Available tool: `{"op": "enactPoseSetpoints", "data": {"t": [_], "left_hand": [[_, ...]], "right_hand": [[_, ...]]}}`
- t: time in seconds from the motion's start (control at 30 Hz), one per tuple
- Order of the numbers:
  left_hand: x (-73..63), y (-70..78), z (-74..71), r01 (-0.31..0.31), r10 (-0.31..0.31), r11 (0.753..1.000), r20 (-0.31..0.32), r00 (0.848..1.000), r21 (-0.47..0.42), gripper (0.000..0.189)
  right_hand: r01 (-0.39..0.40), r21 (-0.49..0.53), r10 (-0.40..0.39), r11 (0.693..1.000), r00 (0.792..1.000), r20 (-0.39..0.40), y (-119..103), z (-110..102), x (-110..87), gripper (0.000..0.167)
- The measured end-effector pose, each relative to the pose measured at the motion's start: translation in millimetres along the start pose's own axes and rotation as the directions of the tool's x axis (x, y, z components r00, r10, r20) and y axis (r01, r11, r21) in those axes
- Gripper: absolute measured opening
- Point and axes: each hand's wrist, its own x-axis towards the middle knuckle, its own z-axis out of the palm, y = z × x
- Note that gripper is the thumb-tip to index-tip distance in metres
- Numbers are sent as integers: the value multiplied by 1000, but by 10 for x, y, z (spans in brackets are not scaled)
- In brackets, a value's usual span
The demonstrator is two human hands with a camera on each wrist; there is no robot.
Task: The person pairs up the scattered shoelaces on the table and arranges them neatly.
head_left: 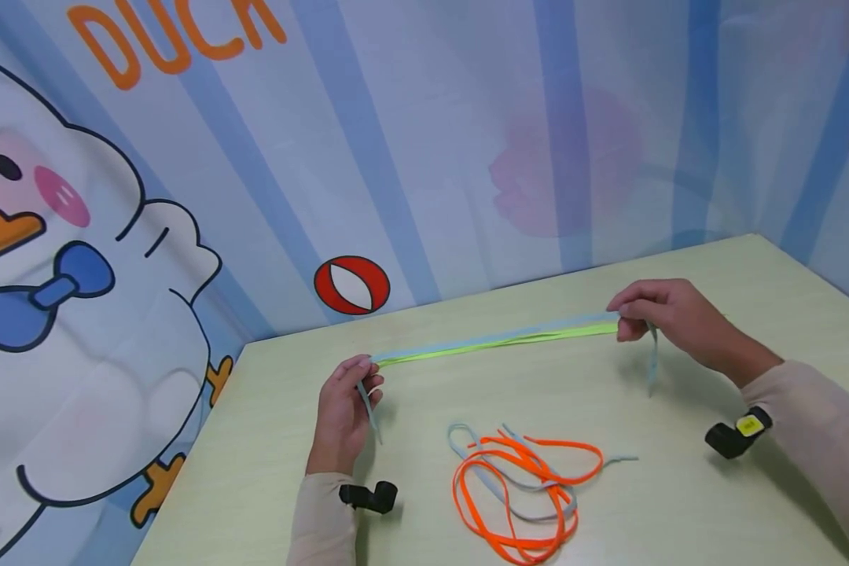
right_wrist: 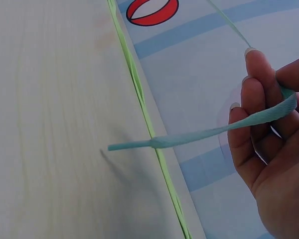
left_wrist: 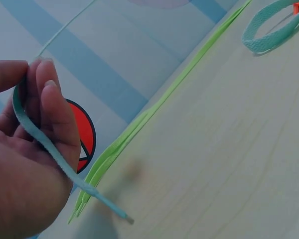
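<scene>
A light blue shoelace (head_left: 467,340) is stretched between the two hands above the table. My left hand (head_left: 343,401) pinches it near one end, and a short tail with its tip (left_wrist: 122,214) dangles past the palm. My right hand (head_left: 668,314) pinches the other end between thumb and fingers; the tipped tail (right_wrist: 189,137) hangs free there too. Beneath the stretched lace, a lime green shoelace (left_wrist: 189,67) lies lengthwise along the back of the table, its strands side by side. Neither hand touches the green lace in the wrist views.
On the table in front of the hands lies a loose tangle of an orange shoelace (head_left: 477,515) and another light blue shoelace (head_left: 460,440). The pale wooden table (head_left: 248,464) meets a printed duck backdrop (head_left: 431,157) at its back edge. Each sleeve carries a small black wrist camera (head_left: 378,497).
</scene>
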Motion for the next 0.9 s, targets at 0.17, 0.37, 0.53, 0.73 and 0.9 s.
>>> {"op": "enactPoseSetpoints", "data": {"t": [0.17,0.37,0.53,0.73,0.9], "left_hand": [[22,-4,-17,11,-10,999,-18,1000,51,13],[51,-24,-56,17,-15,996,-24,1000,86,22],[71,-37,-88,31,-28,993,-34,999,110,25],[87,-44,-90,58,-50,992,-69,996,112,29],[97,-54,-107,97,-83,989,-119,989,110,28]], "right_hand": [[-40,-32,40,999,999,9,75,-65,-1,24],[-79,-55,80,995,997,19,177,-148,-21,25],[-105,-75,108,992,993,37,217,-184,-28,27],[-159,-84,164,984,985,51,275,-209,-16,32],[-181,-98,187,979,980,64,323,-218,-6,33]]}}
